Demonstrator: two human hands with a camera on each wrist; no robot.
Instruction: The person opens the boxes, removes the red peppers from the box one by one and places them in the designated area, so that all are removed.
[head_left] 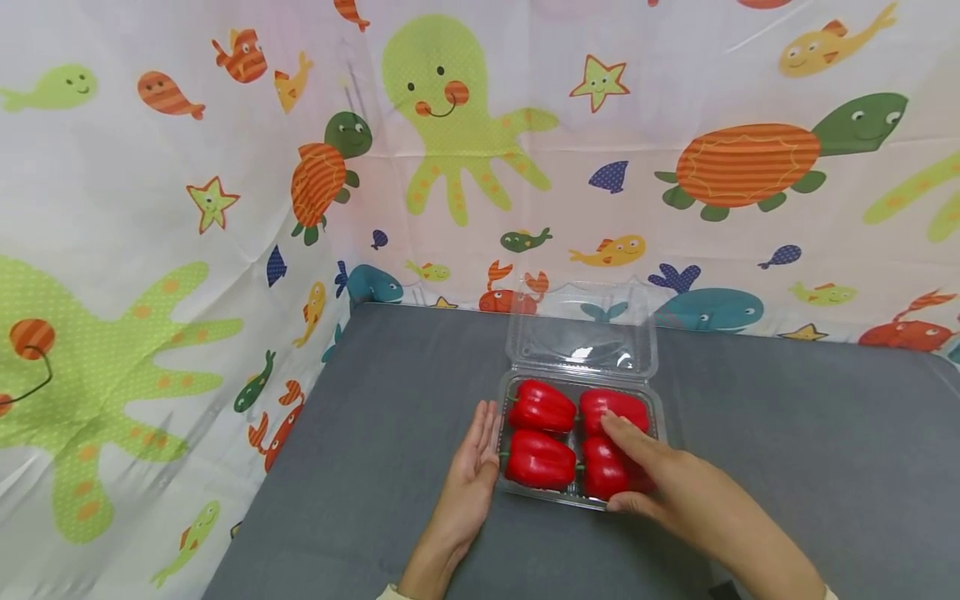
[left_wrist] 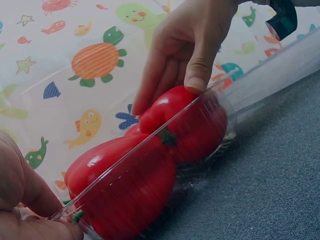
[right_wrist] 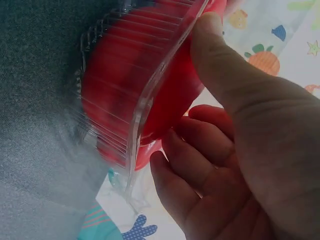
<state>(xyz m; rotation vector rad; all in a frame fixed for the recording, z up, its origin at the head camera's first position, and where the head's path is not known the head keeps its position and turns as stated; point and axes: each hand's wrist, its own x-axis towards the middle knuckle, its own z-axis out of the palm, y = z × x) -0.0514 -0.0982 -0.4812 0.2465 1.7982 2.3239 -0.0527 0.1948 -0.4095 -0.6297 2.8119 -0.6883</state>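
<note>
**Red peppers (head_left: 542,460), clear box (head_left: 581,343), grey desk (head_left: 795,425)**

The stems (left_wrist: 168,137) are green. Along the desk's far edge, pale cloth (head_left: 581,217) bears a lime octopus (head_left: 450,75), a green turtle (head_left: 750,167) with orange-striped shell and a teal whale (head_left: 716,311).

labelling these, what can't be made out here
Head: part of the near-right glossy red bell pepper, covered by the bare right hand.
Head: what the small black object is, cut by the bottom edge.
Left wrist: part of the bare left hand, past the left edge.
Right wrist: part of the clear plastic container, past the top edge.
</note>
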